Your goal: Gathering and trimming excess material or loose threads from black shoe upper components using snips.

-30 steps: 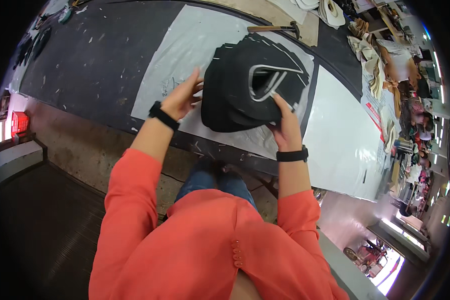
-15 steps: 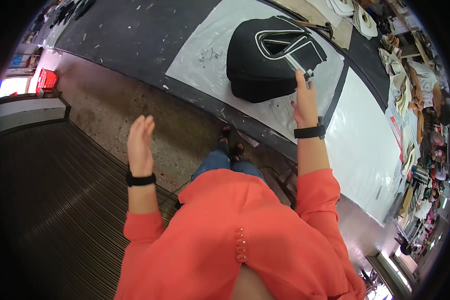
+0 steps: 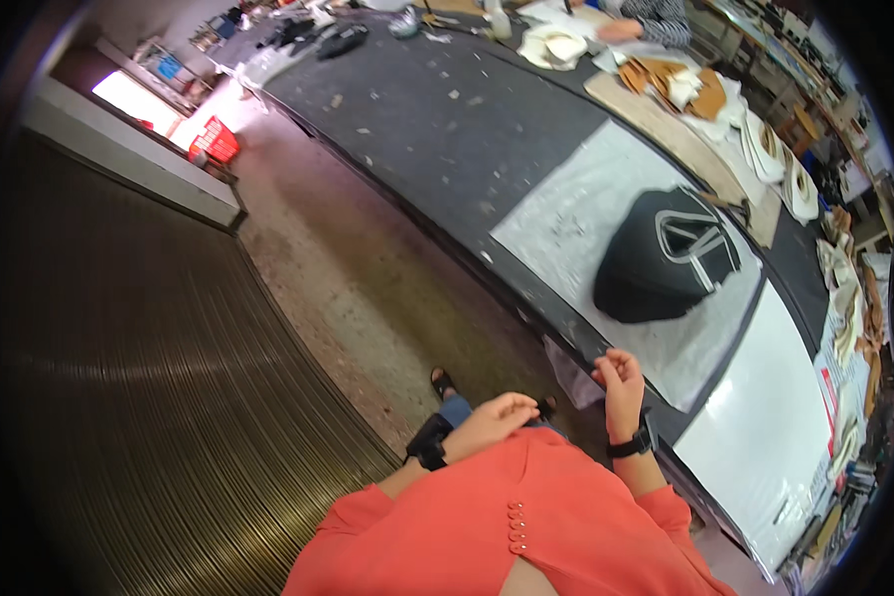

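A bulky black piece (image 3: 646, 263) with pale trim around an opening sits on a clear plastic sheet (image 3: 556, 199) on the dark worktable (image 3: 407, 119). My right hand (image 3: 622, 389), with a black strap at the wrist, is in front of the table's near edge, below the black piece and apart from it. Its fingers are loosely bent and hold nothing I can see. My left hand (image 3: 492, 425), also strapped at the wrist, is before my waist with fingers extended to the right. It looks free of any object.
Behind the black piece lies a hammer (image 3: 733, 207). A white sheet (image 3: 755, 427) covers the table to the right. Cream and brown cut pieces (image 3: 680, 87) lie farther back, near another person's hand (image 3: 621, 30). Ribbed dark shutter-like metal (image 3: 169, 397) stands left; a red basket (image 3: 216, 139) is beyond.
My right hand has drawn back from the black piece to the table's near edge. My left hand has come inward to my waist. The view has shifted, showing more of the table's far left.
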{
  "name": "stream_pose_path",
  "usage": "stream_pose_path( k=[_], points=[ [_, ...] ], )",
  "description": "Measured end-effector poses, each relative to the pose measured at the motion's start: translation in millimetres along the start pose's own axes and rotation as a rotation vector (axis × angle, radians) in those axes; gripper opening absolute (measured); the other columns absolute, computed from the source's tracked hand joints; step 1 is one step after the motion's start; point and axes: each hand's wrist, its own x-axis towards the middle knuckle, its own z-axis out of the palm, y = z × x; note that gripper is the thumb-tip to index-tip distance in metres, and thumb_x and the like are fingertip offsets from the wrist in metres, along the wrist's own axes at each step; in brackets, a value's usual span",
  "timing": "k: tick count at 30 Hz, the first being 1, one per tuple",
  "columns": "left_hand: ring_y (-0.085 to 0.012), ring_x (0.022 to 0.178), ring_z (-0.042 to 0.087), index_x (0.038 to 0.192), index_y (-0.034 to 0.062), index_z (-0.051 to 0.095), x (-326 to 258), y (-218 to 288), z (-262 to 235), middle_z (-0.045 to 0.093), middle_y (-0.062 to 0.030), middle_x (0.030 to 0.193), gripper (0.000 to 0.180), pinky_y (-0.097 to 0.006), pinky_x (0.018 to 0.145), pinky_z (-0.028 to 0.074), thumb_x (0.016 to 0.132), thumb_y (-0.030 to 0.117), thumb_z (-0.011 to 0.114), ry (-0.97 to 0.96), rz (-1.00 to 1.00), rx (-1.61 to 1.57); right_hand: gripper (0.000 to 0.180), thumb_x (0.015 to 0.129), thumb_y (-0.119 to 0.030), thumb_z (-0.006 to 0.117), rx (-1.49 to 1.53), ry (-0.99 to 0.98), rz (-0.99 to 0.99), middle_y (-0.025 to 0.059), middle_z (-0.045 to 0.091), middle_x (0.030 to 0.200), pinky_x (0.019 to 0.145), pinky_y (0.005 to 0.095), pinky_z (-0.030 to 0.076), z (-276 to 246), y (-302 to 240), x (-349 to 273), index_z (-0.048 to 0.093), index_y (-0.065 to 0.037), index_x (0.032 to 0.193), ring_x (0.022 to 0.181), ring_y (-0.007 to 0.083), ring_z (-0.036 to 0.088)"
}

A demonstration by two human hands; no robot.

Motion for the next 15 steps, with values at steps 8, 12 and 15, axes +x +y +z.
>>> stream_pose_path(
  k=[8, 12, 15],
  points=[
    [-0.0163, 0.116, 0.054, 0.125, -0.0012, 0.050, -71.0, 4.7, -142.7, 0.060, -0.0122, 0.123, 0.034, -0.027, 0.095, 0.043, 0.100, 0.021, 0.048, 0.152, 0.191, -0.004, 0.009, 0.089, -0.008, 0.061, -0.045, -0.323, -0.115, 0.0050, 0.064, 0.085, 0.069, 0.0247, 0.051, 188.2, -27.0, 14.8, 0.061, 0.001, 0.092, 0.077, 0.0108, 0.061],
    [-0.0184, 0.112, 0.057, 0.121, -0.0021, 0.053, -123.6, -17.0, -250.2, 0.062, -0.0123, 0.117, 0.030, -0.029, 0.097, 0.042, 0.099, 0.018, 0.050, 0.426, 0.314, -0.076, 0.008, 0.090, -0.008, 0.061, 0.009, -0.522, -0.251, 0.0031, 0.064, 0.085, 0.070, 0.0234, 0.050, 329.0, -61.0, -3.1, 0.063, 0.000, 0.089, 0.076, 0.0096, 0.061],
    [-0.0199, 0.112, 0.057, 0.118, -0.0037, 0.053, -168.0, -5.5, -310.2, 0.062, -0.0132, 0.117, 0.028, -0.031, 0.098, 0.042, 0.099, 0.016, 0.050, 0.589, 0.309, -0.217, 0.008, 0.091, -0.006, 0.059, 0.041, -0.827, -0.277, 0.0040, 0.066, 0.089, 0.072, 0.0239, 0.050, 422.8, -85.1, -26.7, 0.064, 0.000, 0.092, 0.079, 0.0090, 0.060]
  ],
)
